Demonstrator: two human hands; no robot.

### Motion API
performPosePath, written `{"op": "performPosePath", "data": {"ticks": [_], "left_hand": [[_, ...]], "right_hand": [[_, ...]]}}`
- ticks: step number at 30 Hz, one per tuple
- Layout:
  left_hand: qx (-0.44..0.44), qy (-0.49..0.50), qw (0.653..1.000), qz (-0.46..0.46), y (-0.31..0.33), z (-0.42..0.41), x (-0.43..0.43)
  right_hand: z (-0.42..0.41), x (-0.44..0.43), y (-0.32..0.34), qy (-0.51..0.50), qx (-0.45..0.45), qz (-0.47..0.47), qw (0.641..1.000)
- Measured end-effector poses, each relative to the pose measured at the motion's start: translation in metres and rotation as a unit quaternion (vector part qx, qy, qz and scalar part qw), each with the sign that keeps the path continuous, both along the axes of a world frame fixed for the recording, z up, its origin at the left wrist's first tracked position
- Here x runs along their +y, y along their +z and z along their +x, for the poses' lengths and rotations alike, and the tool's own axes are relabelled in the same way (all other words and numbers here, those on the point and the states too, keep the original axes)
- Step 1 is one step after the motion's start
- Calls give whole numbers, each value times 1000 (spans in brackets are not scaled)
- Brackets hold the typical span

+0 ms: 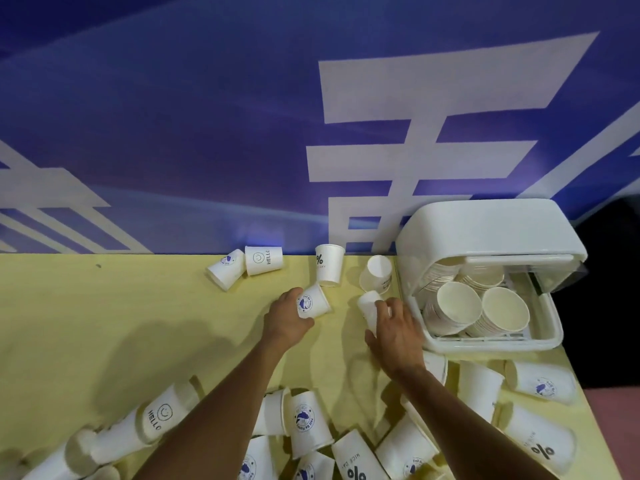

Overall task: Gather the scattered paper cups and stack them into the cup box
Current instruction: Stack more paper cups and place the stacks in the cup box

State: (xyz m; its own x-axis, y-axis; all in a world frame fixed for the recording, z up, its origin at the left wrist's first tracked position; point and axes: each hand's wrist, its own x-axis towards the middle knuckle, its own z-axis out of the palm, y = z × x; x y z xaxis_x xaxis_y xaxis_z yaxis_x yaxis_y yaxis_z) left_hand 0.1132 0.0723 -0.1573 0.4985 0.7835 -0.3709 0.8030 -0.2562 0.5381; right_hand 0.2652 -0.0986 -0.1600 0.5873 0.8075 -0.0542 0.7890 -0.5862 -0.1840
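White paper cups lie scattered over a yellow table (pixel 104 323). My left hand (pixel 285 318) grips a cup with a blue logo (pixel 313 301) near the table's middle. My right hand (pixel 394 329) holds a plain white cup (pixel 369 306) just left of the cup box (pixel 491 341). The white box has its lid raised, and stacks of cups (pixel 481 306) lie inside it. An upright "%" cup (pixel 329 265) and a tipped cup (pixel 377 273) are beyond my hands.
Two more cups, one marked HELLO (pixel 263 259), lie by the blue wall at the table's far edge. Several cups crowd the near edge under my forearms and at the right below the box. The table's right edge runs beside the box.
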Motion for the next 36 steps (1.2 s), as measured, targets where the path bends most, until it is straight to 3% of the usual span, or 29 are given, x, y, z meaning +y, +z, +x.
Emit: {"op": "performPosePath", "data": {"ticks": [8,17,30,36], "left_hand": [[-2,18,1000,10,-10,-16,-23],[-116,124,983,-66,8,-9,-51],[-158,69,972,-159,66,23,-108],[-223,58,962,-144,107,70,-140]], "right_hand": [[-6,-1,-1,-12,42,-10,999],[-6,-11,30,-54,161,115,979],[17,-97,82,-59,289,190,936],[42,-154,116,-106,259,244,929]]}}
